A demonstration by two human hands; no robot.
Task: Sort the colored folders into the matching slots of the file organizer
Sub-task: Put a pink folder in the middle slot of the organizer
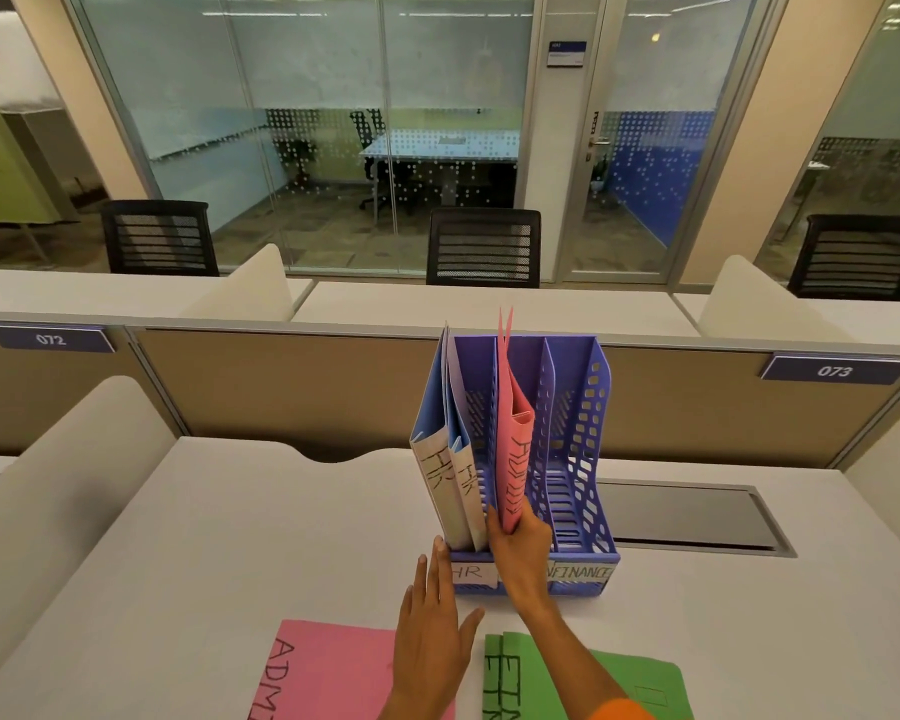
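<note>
A blue plastic file organizer (578, 439) stands on the desk with slot labels reading HR and FINANCE. Two blue folders (445, 459) marked HR stand in its left slot. My right hand (520, 548) grips the lower spine of a pink folder (514, 449) marked ADMIN, which stands upright in the middle slot. My left hand (432, 631) lies flat and open on the desk, fingertips touching the organizer's front left corner. A second pink ADMIN folder (323, 672) lies flat at the front left. Two green folders (640, 683) lie at the front right, under my right forearm.
A grey cable hatch (692, 517) is set into the desk right of the organizer. A beige partition (281, 387) with number plates 072 and 073 runs behind it. Curved white side dividers flank the desk. Black chairs stand beyond.
</note>
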